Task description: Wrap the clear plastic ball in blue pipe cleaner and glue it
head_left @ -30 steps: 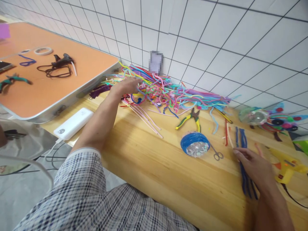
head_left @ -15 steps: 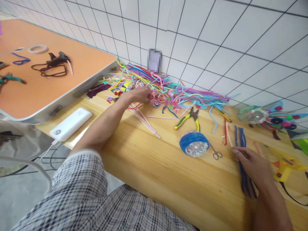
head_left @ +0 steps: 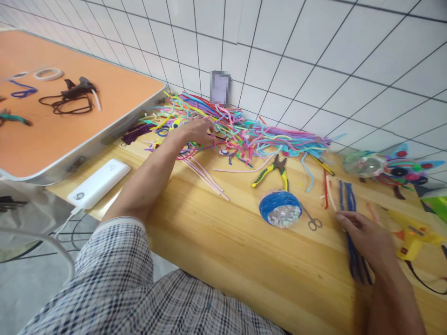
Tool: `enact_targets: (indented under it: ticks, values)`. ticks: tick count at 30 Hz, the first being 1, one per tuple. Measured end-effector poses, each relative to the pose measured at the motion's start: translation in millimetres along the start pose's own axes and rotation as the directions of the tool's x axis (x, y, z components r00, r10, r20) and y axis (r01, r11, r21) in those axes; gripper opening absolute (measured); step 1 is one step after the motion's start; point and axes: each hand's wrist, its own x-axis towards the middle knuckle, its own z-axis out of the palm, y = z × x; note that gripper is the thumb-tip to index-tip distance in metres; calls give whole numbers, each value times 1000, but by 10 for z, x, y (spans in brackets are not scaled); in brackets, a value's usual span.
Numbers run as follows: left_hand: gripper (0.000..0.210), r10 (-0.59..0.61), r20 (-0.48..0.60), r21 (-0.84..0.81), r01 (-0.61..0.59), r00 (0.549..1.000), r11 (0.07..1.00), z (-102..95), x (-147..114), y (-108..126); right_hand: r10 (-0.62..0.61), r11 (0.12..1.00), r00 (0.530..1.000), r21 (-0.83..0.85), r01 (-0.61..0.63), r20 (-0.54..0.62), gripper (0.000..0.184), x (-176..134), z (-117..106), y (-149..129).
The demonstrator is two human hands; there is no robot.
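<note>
My left hand (head_left: 198, 130) reaches into a heap of coloured pipe cleaners (head_left: 256, 135), its fingers bent and apart with nothing visible between them; the fingertips are partly lost among the strands. Over on the right, my right hand (head_left: 366, 235) pinches the near end of a pale pipe cleaner (head_left: 331, 193) between thumb and fingers. Beneath that hand lies a bundle of dark blue pipe cleaners (head_left: 352, 256). A clear ball partly wrapped in blue pipe cleaner (head_left: 279, 204) sits mid-table, touching the small scissors (head_left: 315, 224). Yellow-handled pliers (head_left: 275, 172) lie open behind the ball.
A yellow glue gun (head_left: 415, 239) with a black cord is at the right. A colourful pipe-cleaner figure (head_left: 401, 170) stands by the tiled wall. A phone (head_left: 220, 88) leans there. At left are a white power bank (head_left: 99, 184) and an orange table (head_left: 115, 88).
My left hand has shifted slightly left and lifted its fingers within the heap; several small pieces there have moved. My right hand keeps its pinch on the pale pipe cleaner.
</note>
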Motion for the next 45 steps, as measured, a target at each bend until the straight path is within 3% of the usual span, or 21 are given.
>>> enact_targets:
  ticks: [3, 5, 9, 16, 23, 31, 37, 42, 45]
  values:
    - [85, 72, -148, -7, -74, 986, 997, 93, 74, 201, -43, 997, 999, -60, 43, 2, 37, 49, 25, 64]
    - [93, 88, -149, 4, -88, 985, 996, 179, 148, 283, -78, 995, 997, -55, 78, 1, 37, 86, 36, 125]
    - [74, 29, -43, 55, -27, 999, 998, 346, 253, 294, -131, 989, 991, -67, 131, -3, 43, 162, 52, 252]
    - [63, -35, -146, 108, 51, 989, 993, 493, 254, 196, -113, 992, 994, -64, 113, 6, 46, 133, 61, 230]
    - [70, -155, -211, -27, 153, 965, 988, 542, 398, 170, -107, 994, 994, -30, 108, 9, 35, -2, 24, 107]
    - [75, -267, -228, -102, 250, 936, 963, 505, 471, 10, -157, 987, 987, 18, 157, -22, 29, -13, 29, 153]
    - [71, -318, -250, -118, 298, 914, 947, 463, 485, -17, -160, 986, 987, 43, 161, -29, 34, -19, 11, 146]
    - [61, -246, -116, -16, 246, 962, 969, 170, 488, -157, -146, 988, 989, 40, 146, -13, 39, -36, -19, 111]
    - [63, -101, -136, 0, 102, 986, 995, -95, 412, -215, -120, 993, 993, 21, 120, -14, 42, -57, -30, 73]
